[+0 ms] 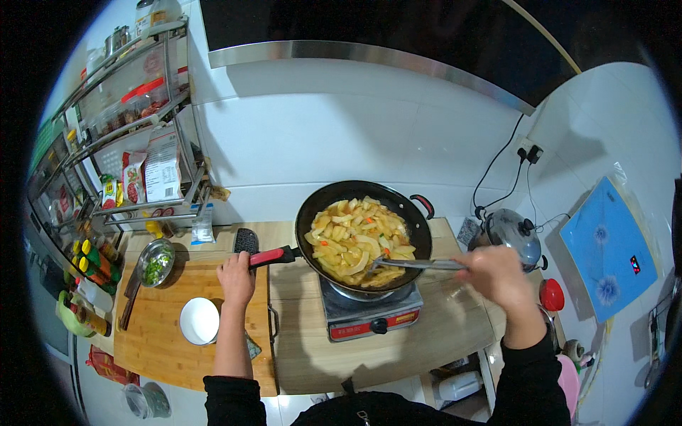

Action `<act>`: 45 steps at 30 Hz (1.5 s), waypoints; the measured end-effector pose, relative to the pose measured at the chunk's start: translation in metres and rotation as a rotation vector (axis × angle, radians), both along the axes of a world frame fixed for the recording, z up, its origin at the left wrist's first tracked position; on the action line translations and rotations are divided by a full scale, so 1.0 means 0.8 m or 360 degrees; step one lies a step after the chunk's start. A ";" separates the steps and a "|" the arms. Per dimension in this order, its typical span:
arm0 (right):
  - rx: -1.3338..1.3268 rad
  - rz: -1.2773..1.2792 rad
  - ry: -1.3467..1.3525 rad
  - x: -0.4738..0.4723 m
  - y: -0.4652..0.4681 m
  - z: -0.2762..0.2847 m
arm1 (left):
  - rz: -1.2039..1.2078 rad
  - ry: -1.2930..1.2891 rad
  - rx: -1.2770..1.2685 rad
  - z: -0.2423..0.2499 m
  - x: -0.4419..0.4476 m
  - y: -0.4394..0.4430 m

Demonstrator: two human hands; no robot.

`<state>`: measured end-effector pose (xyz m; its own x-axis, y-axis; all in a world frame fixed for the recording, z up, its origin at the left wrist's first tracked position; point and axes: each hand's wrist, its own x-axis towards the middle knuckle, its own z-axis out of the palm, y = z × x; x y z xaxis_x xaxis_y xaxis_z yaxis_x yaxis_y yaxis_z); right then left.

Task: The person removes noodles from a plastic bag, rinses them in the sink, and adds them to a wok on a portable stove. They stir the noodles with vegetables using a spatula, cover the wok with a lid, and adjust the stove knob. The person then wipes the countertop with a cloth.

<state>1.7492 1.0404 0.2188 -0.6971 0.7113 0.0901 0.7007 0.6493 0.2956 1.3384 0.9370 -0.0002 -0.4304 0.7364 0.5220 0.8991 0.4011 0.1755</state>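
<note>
A black wok [303, 234] sits on a portable gas stove [367, 314] with a red front and a black knob. Sliced yellowish vegetables [354, 234], perhaps potato or cabbage, fill it, with a few orange-red bits among them. My left hand [237, 278] grips the wok's red and black handle [269, 257]. In my right hand [493, 274] is the grey metal shaft of a spatula [421, 263]; its head is partly sunk in the food on the pan's right side. That hand is slightly blurred.
On the left, a wooden cutting board [160, 341] carries a white bowl [199, 321], a metal bowl of chopped greens [156, 263] and a knife [129, 303]. A metal rack [144, 128] and sauce bottles [96, 266] stand beyond. A lidded pot [511, 237] is at the right.
</note>
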 end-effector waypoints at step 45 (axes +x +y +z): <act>0.0134 0.0979 0.0189 -0.162 0.112 0.023 | 0.0037 0.0054 -0.0045 0.006 0.000 -0.004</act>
<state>1.6199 1.1303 0.2369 -0.9581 0.1706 0.2300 0.2377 0.9216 0.3067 1.3386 0.9339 0.0047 -0.4297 0.7411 0.5158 0.8948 0.4261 0.1332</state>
